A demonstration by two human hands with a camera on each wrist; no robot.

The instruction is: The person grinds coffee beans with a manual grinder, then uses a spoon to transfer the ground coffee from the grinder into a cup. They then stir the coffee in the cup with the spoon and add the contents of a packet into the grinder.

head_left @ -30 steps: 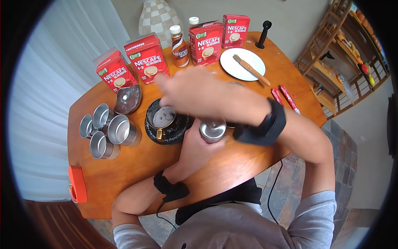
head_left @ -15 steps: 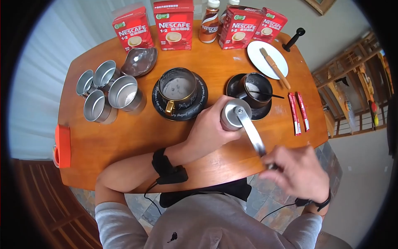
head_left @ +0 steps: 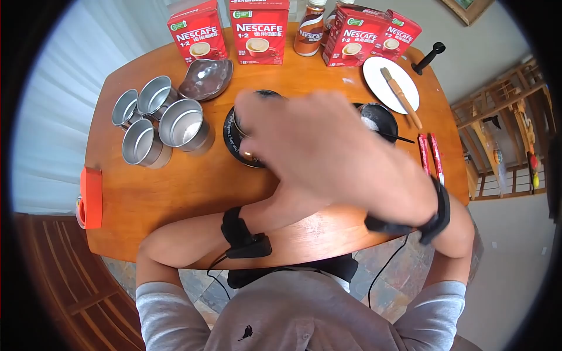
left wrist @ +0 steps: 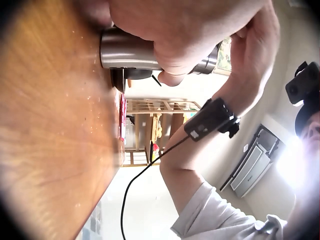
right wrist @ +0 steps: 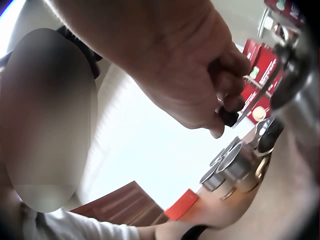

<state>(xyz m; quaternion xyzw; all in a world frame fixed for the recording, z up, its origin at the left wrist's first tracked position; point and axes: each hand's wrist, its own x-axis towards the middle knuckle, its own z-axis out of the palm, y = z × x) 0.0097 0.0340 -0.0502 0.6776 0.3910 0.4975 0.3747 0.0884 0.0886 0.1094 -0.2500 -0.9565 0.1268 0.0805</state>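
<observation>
A manual coffee grinder with a silver metal body (left wrist: 127,50) stands upright close over the wooden table; in the head view the right hand hides it. My left hand (left wrist: 175,35) grips the body, its fingers wrapped around it. The right hand (head_left: 319,137), blurred, passes over the grinder. In the right wrist view its fingers curl around the dark knob (right wrist: 229,116) at the end of the metal crank (right wrist: 257,97). Behind the right hand, a black saucer (head_left: 232,140) shows, its cup mostly covered. Another black cup (head_left: 374,120) holds a dark stick.
Several metal cups (head_left: 184,126) and a dark glossy bowl (head_left: 206,81) occupy the left side. Red Nescafe boxes (head_left: 257,35) and bottles (head_left: 310,29) line the back. At right are a white plate (head_left: 377,70) with a brush (head_left: 401,96), and red sachets (head_left: 436,155). An orange object (head_left: 91,196) sits at the left edge.
My right hand swings round with the crank: over the grinder at first, then out at the lower right, now back over it to the left. The left hand keeps its grip. The head view has shifted.
</observation>
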